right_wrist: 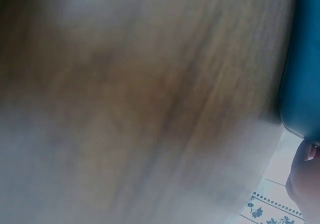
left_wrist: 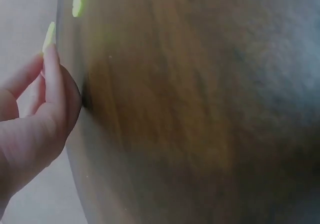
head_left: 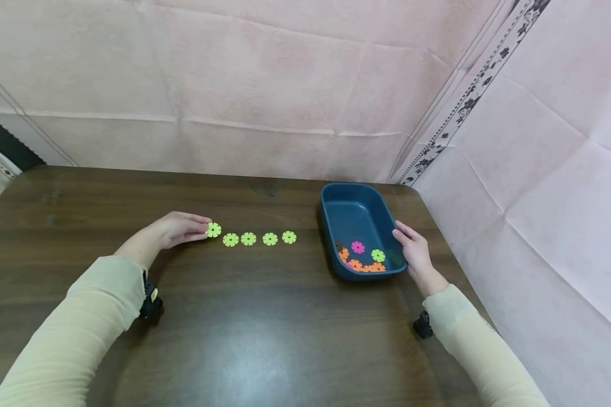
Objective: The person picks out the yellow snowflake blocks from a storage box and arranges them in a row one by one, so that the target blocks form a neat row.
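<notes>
Between thumb and fingertips my left hand (head_left: 182, 229) pinches a yellow-green flower-shaped disc (head_left: 214, 229), at the left end of a row. In the left wrist view the same disc (left_wrist: 49, 36) shows edge-on above the fingers. To its right several matching yellow-green discs (head_left: 248, 238) lie spaced in a line on the wooden table. My right hand (head_left: 415, 254) grips the right rim of a dark blue rectangular tub (head_left: 353, 210). Inside the tub's near end are several orange discs (head_left: 355, 265), a pink disc (head_left: 358, 247) and a yellow-green disc (head_left: 378, 255).
The brown wooden table (head_left: 254, 328) reaches back to a pale pink cloth wall (head_left: 265, 85). A second pale wall (head_left: 555, 169) with a dark floral border stands along the right side. Small black cameras are strapped to both wrists.
</notes>
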Motion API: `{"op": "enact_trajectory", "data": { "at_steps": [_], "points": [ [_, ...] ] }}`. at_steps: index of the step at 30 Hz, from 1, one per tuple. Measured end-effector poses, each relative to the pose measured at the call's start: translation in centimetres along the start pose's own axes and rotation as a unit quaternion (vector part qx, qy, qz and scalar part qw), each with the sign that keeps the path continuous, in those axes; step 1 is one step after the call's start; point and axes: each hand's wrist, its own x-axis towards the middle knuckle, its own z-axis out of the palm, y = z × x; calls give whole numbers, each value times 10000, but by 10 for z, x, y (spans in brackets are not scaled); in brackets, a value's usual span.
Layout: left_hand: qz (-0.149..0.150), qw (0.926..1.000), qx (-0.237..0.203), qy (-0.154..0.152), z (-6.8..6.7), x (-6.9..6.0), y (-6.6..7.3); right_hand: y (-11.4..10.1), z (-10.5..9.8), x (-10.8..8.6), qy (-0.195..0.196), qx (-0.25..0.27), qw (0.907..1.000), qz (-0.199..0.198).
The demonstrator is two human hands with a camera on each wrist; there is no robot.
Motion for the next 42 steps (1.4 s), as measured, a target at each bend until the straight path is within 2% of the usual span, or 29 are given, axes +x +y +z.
{"op": "enact_trajectory", "data": {
  "at_steps": [6, 14, 19, 22, 25, 28, 31, 38, 42],
  "points": [
    [-75, 9976, 662, 189, 3, -1, 4, 3, -3, 0, 7, -10, 10000, 17],
    [9, 9869, 1432, 738, 12, -2, 5, 6, -4, 1, 16, -50, 10000, 39],
    [-22, 9811, 1716, 895, 18, -3, 10, 5, -5, 1, 48, -59, 9999, 94],
    [92, 9786, 1812, 967, 20, -1, 17, 4, -5, 1, 85, -50, 9999, 116],
    [330, 9770, 1855, 997, 26, 3, 28, 4, -5, 1, 104, -49, 9999, 123],
    [549, 9786, 1749, 936, 39, 9, 44, 3, -6, 0, 101, -74, 9999, 111],
    [682, 9807, 1618, 857, 61, 16, 61, 4, -6, 0, 108, -83, 9999, 99],
    [975, 9852, 1327, 477, 124, 33, 94, 2, 0, -1, 111, -43, 9999, 112],
    [966, 9869, 1284, 146, 160, 39, 108, 0, 6, -2, 36, 3, 9999, 154]
  ]
}}
